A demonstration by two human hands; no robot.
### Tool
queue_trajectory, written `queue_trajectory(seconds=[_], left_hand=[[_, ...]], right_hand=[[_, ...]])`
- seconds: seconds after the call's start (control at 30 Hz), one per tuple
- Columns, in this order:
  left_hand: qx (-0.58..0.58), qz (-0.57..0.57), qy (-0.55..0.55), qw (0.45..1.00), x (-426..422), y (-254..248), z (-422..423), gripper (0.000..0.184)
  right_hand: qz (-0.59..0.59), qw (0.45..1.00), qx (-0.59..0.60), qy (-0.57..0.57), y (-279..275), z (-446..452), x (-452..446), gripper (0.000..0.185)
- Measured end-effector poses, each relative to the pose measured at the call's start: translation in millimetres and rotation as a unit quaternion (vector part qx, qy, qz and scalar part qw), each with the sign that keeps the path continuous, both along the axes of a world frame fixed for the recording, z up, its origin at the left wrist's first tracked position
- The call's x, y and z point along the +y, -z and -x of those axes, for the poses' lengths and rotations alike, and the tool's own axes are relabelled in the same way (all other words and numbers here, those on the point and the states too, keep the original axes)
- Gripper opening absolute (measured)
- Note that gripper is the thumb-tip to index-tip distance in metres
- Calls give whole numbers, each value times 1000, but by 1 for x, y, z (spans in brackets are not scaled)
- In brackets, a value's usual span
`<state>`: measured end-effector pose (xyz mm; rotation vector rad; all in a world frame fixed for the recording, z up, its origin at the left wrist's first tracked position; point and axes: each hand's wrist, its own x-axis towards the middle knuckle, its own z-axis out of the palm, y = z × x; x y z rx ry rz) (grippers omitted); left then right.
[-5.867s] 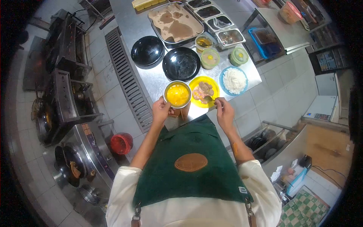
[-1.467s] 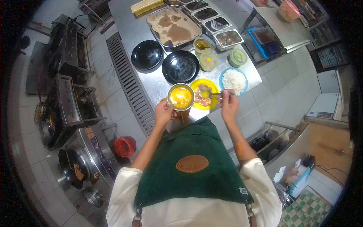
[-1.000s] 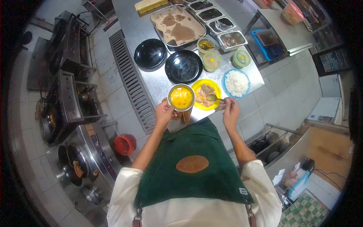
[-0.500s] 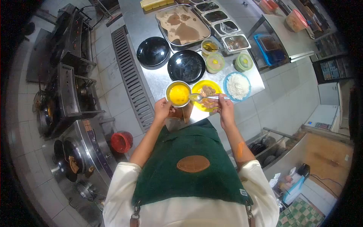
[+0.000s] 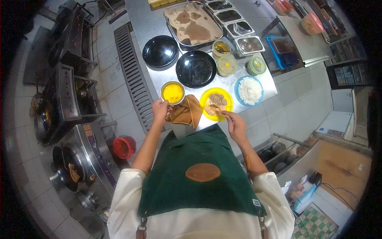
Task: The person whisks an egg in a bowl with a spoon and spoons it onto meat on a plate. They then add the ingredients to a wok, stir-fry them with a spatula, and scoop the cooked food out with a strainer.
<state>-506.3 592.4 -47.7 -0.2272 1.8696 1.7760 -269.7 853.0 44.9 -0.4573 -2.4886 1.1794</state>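
My left hand (image 5: 160, 110) grips the rim of a small metal bowl (image 5: 184, 94) of yellow beaten egg (image 5: 172, 93), held at the table's near left. In my right hand (image 5: 236, 125) is a spoon (image 5: 217, 107), pinched by its handle, its bowl end down among the pieces of raw meat (image 5: 217, 98) on a yellow plate (image 5: 207, 94). Between the two hands lies a crumpled brown cloth (image 5: 187, 112). To the plate's right sits a blue plate (image 5: 237, 97) heaped with white flour or crumbs (image 5: 250, 90).
Two black plates (image 5: 195, 68) (image 5: 160, 51) stand behind the bowl. Lidded tubs (image 5: 227, 65) and metal containers (image 5: 249, 46) line the right side. A paper-lined tray (image 5: 193, 22) is farther back. Stoves (image 5: 67, 93) and a red bucket (image 5: 124, 147) are at left.
The bowl of egg has moved left, away from the yellow plate, uncovering the brown cloth. The spoon has gone from beside the bowl down into the meat on the plate.
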Motion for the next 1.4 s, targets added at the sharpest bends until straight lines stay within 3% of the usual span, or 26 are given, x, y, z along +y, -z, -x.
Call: queue_trajectory(seconds=[0.17, 0.23, 0.27, 0.33, 0.53, 0.73, 0.93, 1.0, 1.07, 1.17, 1.27, 1.3, 1.33, 1.4], left_hand=[[10, -3, -8, 1000, 8, 7, 2, 9], [1, -17, -6, 1000, 10, 11, 3, 9], [-6, -30, -8, 1000, 9, 12, 4, 10], [-21, -39, -14, 999, 8, 18, 5, 11], [-76, 4, -38, 996, 4, 16, 1, 21], [-20, 18, -160, 987, -49, 1, -40, 33], [-17, 33, -333, 942, -146, 34, -136, 31], [-60, 56, -371, 925, -179, 33, -171, 29], [-94, 84, -405, 905, -217, 56, -201, 26], [-106, 67, -477, 870, -266, 65, -240, 21], [-144, -26, -514, 845, -323, 96, -262, 20], [-137, -31, -518, 844, -340, 106, -267, 20], [-132, -34, -522, 842, -361, 108, -270, 20], [-151, -39, -522, 838, -408, 111, -266, 21]], right_hand=[[47, 995, -67, 54, 32, -8, 7, 20], [243, 956, -14, 161, 46, -3, 9, 22], [244, 957, -14, 158, 51, -4, 12, 22], [409, 875, -31, 258, 51, -5, 17, 22], [449, 844, -113, 270, 84, -23, 29, 20], [344, 904, -137, 213, 92, -19, 33, 32], [324, 904, -216, 177, 83, -32, 43, 36], [170, 927, -263, 205, 78, -43, 51, 38], [-118, 976, -83, 162, 100, -50, 65, 40], [-73, 989, 25, 128, 18, 1, -5, 45], [-116, 989, 80, 43, 5, 66, -59, 44], [0, 998, 68, 3, -17, 87, -105, 46], [54, 996, -22, -61, -32, 104, -133, 42], [43, 989, -26, -137, -7, 150, -183, 37]])
